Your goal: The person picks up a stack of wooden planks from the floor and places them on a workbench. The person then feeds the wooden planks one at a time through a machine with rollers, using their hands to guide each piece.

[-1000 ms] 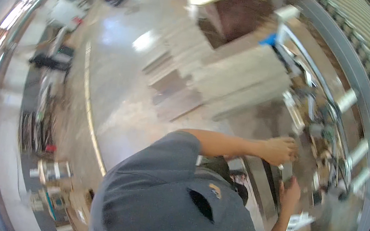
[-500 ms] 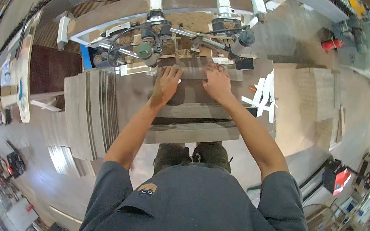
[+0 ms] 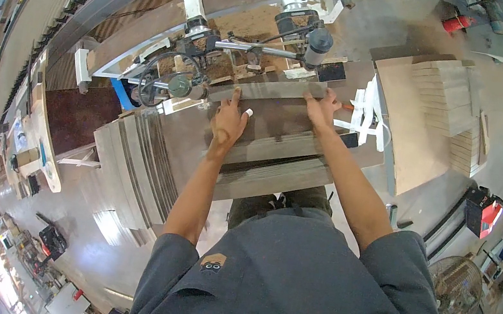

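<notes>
A long grey-brown wooden strip [image 3: 274,93] lies crosswise on the brown worktable, along the front of a drilling or routing machine [image 3: 254,50]. My left hand [image 3: 228,124] rests at its left part, a finger stretched onto the strip and the thumb spread aside with a white wrap on its tip. At the strip's right end is my right hand [image 3: 321,110], its thumb on the near edge and its fingers round the end. Nearer my body, stacked grey-brown strips [image 3: 271,176] lie on the table's front.
More strips [image 3: 133,162] are stacked at the left. White paper strips [image 3: 369,116] hang at the table's right, beside a dark block [image 3: 350,139]. Further right, a pale board [image 3: 407,135] carries a wood stack [image 3: 445,98]. A fan [image 3: 456,288] stands at the lower right.
My right hand has shifted right to the strip's end, and its fingers have spread. My left hand now has its thumb spread out. The whole view has turned and shifted somewhat.
</notes>
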`<state>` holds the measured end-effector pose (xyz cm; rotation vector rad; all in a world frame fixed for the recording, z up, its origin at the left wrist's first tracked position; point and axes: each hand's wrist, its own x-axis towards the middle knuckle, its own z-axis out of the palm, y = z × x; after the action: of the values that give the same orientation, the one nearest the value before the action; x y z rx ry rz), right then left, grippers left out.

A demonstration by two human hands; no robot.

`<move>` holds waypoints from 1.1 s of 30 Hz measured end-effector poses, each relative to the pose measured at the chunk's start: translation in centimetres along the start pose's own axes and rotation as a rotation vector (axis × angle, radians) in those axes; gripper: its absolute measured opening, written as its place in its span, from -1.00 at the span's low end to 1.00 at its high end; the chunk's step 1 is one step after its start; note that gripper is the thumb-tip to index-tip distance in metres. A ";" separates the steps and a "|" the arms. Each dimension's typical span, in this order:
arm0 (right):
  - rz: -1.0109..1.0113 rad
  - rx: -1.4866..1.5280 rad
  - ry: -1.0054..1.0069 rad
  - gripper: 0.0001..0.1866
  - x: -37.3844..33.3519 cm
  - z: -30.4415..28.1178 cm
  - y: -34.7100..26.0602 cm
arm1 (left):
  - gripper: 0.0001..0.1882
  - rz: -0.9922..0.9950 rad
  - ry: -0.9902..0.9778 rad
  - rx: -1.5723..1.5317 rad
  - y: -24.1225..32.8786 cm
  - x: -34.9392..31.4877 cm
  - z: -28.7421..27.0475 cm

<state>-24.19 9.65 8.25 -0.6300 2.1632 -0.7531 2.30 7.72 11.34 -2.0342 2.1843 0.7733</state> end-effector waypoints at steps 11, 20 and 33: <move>0.099 0.041 -0.036 0.05 2.0 0.6 1.6 | -0.16 0.043 0.006 0.018 0.1 0.8 1.8; 0.071 0.093 -0.005 0.06 1.6 1.5 1.6 | -0.27 0.056 -0.059 -0.031 -1.3 2.5 1.3; 0.202 0.249 -0.103 -0.06 2.4 -0.6 0.6 | -0.31 0.208 0.079 -0.008 -3.0 2.1 2.0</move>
<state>-26.20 8.72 7.04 -0.3099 1.9632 -0.8434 4.29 6.54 7.89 -1.8927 2.4701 0.7328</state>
